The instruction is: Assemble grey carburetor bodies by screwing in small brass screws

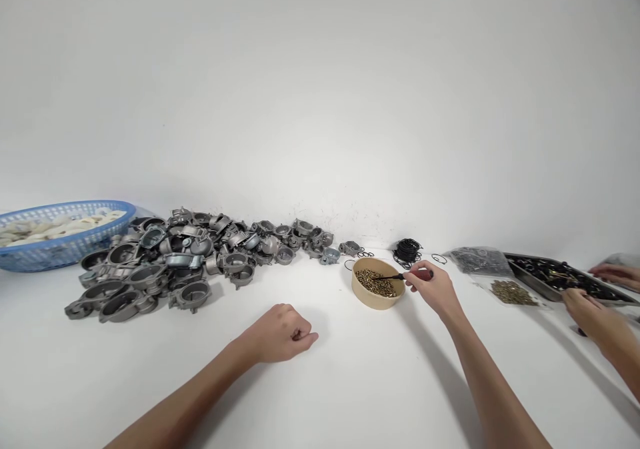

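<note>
On the white worktop (350,382), the right hand (433,288) pinches a slim black tool (400,276), its tip dipping into the round tan bowl of small brass parts (378,284). The left hand (280,334) rests curled in a loose fist, holding nothing, near the heap of grey cast-metal housings (180,262).

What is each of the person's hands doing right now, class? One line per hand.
Left hand: curled shut, resting on the table, holding nothing visible.
Right hand: closed on a thin black tool reaching into the bowl.
</note>
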Tool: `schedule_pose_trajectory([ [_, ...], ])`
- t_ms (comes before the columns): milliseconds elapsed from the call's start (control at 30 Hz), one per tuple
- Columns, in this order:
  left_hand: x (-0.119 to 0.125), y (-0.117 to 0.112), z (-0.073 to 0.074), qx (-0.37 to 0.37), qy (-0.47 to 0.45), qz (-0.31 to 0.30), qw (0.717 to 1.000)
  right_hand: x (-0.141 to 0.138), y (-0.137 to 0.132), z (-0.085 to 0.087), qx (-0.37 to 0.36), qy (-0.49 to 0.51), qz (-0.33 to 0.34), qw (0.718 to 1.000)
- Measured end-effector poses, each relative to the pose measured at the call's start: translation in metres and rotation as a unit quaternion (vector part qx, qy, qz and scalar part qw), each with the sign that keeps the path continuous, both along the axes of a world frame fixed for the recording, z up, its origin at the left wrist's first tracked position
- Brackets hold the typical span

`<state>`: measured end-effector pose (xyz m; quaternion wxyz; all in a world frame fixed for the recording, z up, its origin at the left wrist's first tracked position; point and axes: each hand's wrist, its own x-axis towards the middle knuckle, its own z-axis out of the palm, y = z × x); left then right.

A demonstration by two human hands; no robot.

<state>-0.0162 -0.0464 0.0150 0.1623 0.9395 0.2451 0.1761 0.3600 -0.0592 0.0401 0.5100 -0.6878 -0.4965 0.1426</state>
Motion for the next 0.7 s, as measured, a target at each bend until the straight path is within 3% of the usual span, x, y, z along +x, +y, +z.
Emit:
schedule_pose_trajectory([
  [333,-0.0008,-0.0013,0.0014,-0.007,-0.001,0.003,1.000,0.0056,-0.0016,0.0072,0.014,0.082,0.012,0.996],
  [700,-0.0008,-0.0002,0.0011,0.005,-0.015,-0.006,1.000,0.0038,0.0026,-0.0026,0.003,0.008,-0.006,1.000],
])
